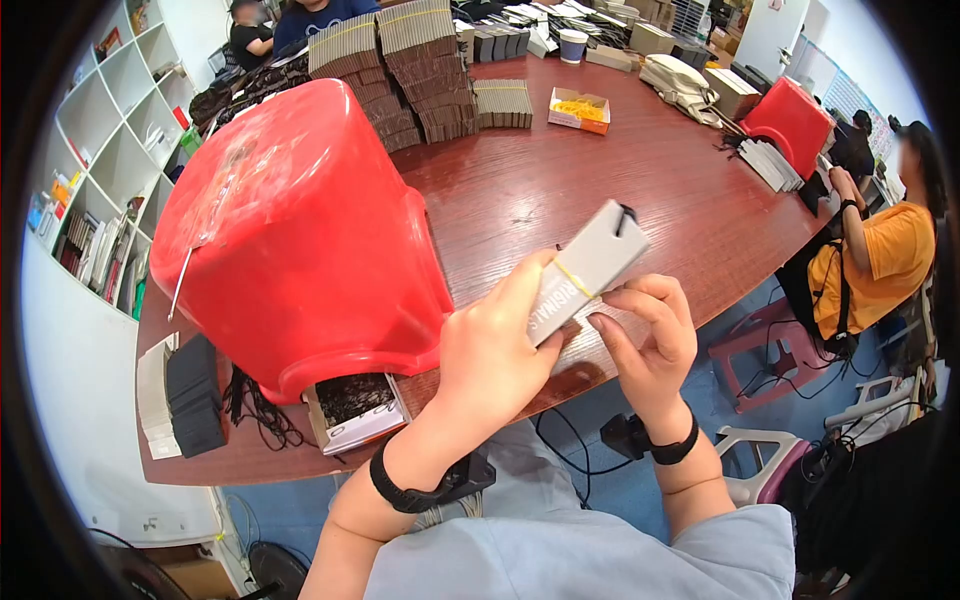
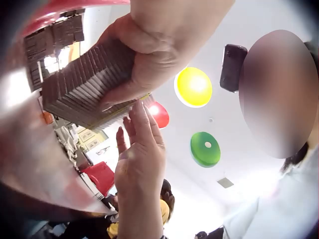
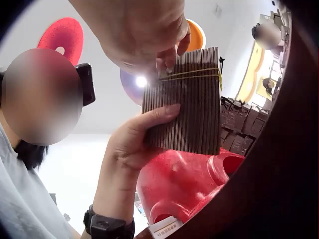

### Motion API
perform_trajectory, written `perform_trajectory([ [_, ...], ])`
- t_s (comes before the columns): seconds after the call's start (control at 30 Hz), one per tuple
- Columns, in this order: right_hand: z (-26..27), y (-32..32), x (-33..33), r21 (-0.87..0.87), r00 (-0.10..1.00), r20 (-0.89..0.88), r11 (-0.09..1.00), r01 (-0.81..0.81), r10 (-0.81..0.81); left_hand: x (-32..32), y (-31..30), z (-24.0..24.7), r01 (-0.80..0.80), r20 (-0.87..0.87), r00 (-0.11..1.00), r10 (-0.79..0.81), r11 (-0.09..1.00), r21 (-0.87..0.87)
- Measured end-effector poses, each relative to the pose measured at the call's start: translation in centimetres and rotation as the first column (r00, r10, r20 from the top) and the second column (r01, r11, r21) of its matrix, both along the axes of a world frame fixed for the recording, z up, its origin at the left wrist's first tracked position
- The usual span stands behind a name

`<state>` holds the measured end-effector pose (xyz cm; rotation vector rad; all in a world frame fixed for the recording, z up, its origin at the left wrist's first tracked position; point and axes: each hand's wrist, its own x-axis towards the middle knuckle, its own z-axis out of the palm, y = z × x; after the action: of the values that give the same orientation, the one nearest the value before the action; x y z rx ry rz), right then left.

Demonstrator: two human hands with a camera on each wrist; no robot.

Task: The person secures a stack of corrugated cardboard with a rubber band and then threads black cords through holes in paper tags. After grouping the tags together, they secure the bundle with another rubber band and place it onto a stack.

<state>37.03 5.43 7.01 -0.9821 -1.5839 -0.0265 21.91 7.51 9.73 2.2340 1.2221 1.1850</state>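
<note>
A red stool [image 1: 300, 230] (upturned) stands on the table [image 1: 500, 180].

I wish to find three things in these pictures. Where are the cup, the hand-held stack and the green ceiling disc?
Cup [image 1: 572, 48]: head view, on its side.
Stack [image 3: 199, 114]: right wrist view, on its layered edges.
Green disc [image 2: 200, 155]: left wrist view, on its underside.

"Stack [image 3: 182, 114]?"
"Thin pieces packed flat together, dark brown edges. Outer face grey, white lettering."
"Band [image 1: 576, 278]?"
"Yellow, wrapped round the stack, two strands across the brown edges."
"Pose?"
"Tilted, gripped in my left hand [image 1: 490, 345]. Black cord [image 1: 626, 218] at the far end."
</note>
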Motion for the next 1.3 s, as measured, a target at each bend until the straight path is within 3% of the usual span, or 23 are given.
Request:
perform_trajectory([
  [0.03, -0.3, -0.2, -0.2, 0.001, 1.0, 0.0, 1.0, 0.002, -0.002, 0.1, 0.0, 0.3, 0.002, 0.0, 1.0, -0.002, 1.0, 0.001],
  [0.1, -0.7, -0.6, -0.5, 0.003, 0.987, -0.158, 1.0, 0.021, -0.021, 0.5, 0.1, 0.6, -0.043, -0.256, 0.965, 0.064, 0.995, 0.088],
  [0.13, -0.4, -0.7, -0.8, 0.001, 0.985, -0.157, 0.998, 0.069, -0.068, 0.7, 0.2, 0.5, -0.041, -0.256, 0.965, 0.063, 0.995, 0.089],
  [0.17, -0.4, -0.5, -0.9, 0.0, 0.985, -0.158, 0.997, 0.071, -0.07, 1.0, 0.4, 0.0, -0.031, -0.409, 0.911, 0.05, 0.998, 0.054],
  [0.2, -0.2, -0.2, -0.8, -0.046, 0.988, -0.074, 0.99, 0.134, -0.137, 1.3, 0.5, -0.4, -0.026, -0.551, 0.834, 0.031, 1.0, 0.018],
  [0.23, -0.1, 0.1, -0.7, -0.087, 0.98, 0.013, 0.976, 0.201, -0.201, 1.6, 0.5, -0.9, -0.022, -0.551, 0.834, 0.028, 1.0, 0.018],
  [0.3, -0.3, 0.2, -0.6, -0.114, 0.971, 0.026, 0.964, 0.239, -0.238, 2.0, 0.2, -1.7, -0.057, -0.593, 0.8, 0.096, 0.995, 0.085],
  [0.53, 0.4, -1.4, -0.6, -0.196, 0.905, 0.215, 0.892, 0.407, -0.366, 3.1, -0.6, -3.0, -0.114, -0.611, 0.755, 0.238, 0.965, 0.236],
  [0.6, 0.0, -1.6, -0.6, -0.193, 0.891, 0.242, 0.881, 0.431, -0.383, 3.4, -0.8, -3.3, -0.138, -0.614, 0.712, 0.34, 0.926, 0.353],
  [0.7, -0.2, -2.0, -0.6, -0.202, 0.924, 0.213, 0.911, 0.359, -0.316, 3.5, -0.9, -3.5, -0.139, -0.607, 0.712, 0.354, 0.918, 0.372],
  [0.77, -0.2, -2.6, -0.8, -0.385, 0.98, -0.062, 0.91, 0.153, -0.19, 3.4, -1.0, -3.6, -0.136, -0.596, 0.72, 0.355, 0.915, 0.381],
  [0.9, 0.2, -3.1, -0.5, -0.35, 0.94, 0.076, 0.874, 0.338, -0.334, 3.6, -1.4, -3.9, -0.147, -0.623, 0.673, 0.398, 0.898, 0.415],
  [1.1, -3.0, -3.0, -1.4, -0.33, 0.931, -0.088, 0.892, 0.308, -0.354, 4.3, -1.7, -5.4, -0.193, -0.535, 0.665, 0.521, 0.812, 0.551],
  [1.2, -4.0, -3.3, -2.5, -0.305, 0.932, -0.249, 0.935, 0.182, -0.262, 4.2, -1.9, -5.5, -0.199, -0.488, 0.73, 0.478, 0.832, 0.518],
  [1.3, -5.0, -3.6, -1.7, -0.241, 0.927, -0.241, 0.943, 0.229, -0.287, 3.7, -2.7, -5.4, -0.189, -0.475, 0.778, 0.411, 0.875, 0.446],
])
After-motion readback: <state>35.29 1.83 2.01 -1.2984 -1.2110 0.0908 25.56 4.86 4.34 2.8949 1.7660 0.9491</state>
